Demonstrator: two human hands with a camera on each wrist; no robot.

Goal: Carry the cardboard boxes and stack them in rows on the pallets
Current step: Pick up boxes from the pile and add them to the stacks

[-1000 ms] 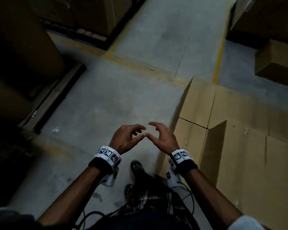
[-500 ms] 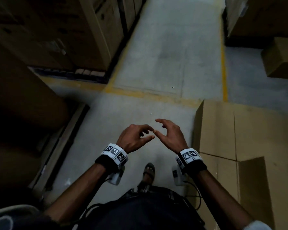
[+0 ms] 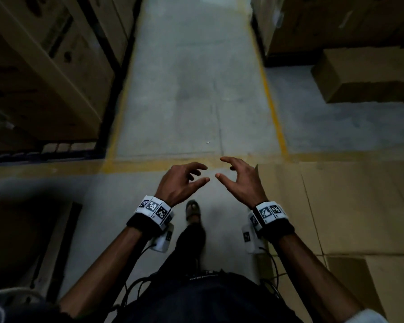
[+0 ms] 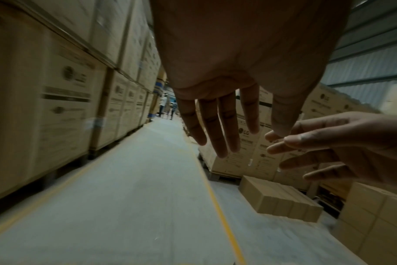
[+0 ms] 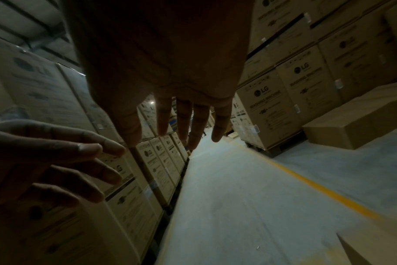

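Both hands empty, the left hand [image 3: 181,180] and right hand [image 3: 241,180] hover with fingers loosely spread while the cardboard boxes [image 3: 350,206] sit low at the person's right, so in this dim, possibly blurred aisle [image 3: 196,89] a foot may clip them.

Grey concrete floor [image 3: 191,85] — yellow line [image 3: 272,108] along the aisle.

Brown boxes [image 3: 369,75], yellow floor line [image 3: 274,113]
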